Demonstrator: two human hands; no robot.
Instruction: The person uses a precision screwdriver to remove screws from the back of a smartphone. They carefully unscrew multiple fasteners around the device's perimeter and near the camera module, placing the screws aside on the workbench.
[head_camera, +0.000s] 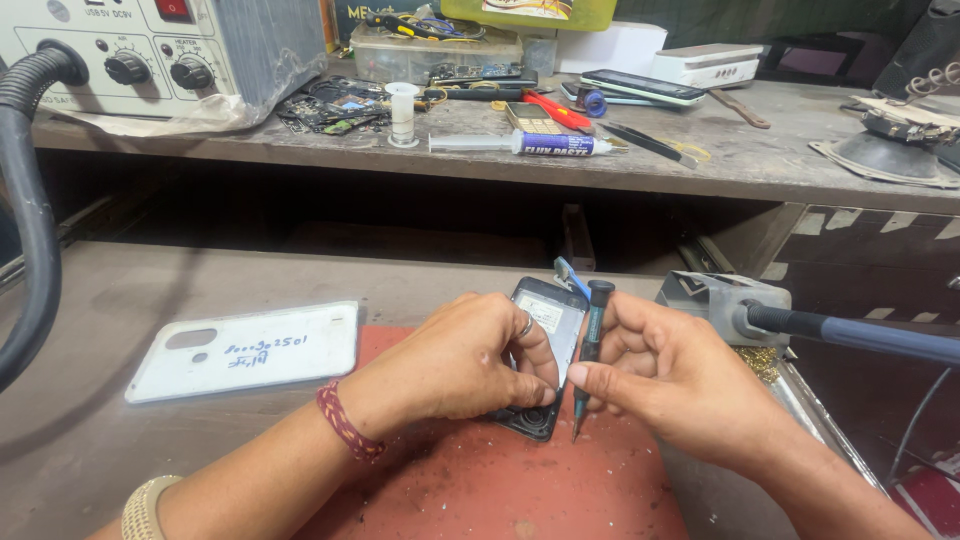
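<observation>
An opened dark phone (553, 316) lies face down on a red mat (520, 480), its inner parts showing. My left hand (465, 355) rests on the phone's left edge and near end, fingers curled, pinning it down. My right hand (675, 375) grips a small dark screwdriver (590, 350) upright, its tip touching the mat beside the phone's right edge. A thin blue tool (572, 277) pokes out at the phone's far end. The phone's near end is hidden under my fingers.
A white phone back cover (245, 350) lies to the left on the grey bench. A soldering iron stand (715, 300) with a blue-handled iron (860, 335) sits right. The rear shelf holds a hot-air station (150, 50), a black hose (25, 200), a flux syringe (520, 144), phones and tools.
</observation>
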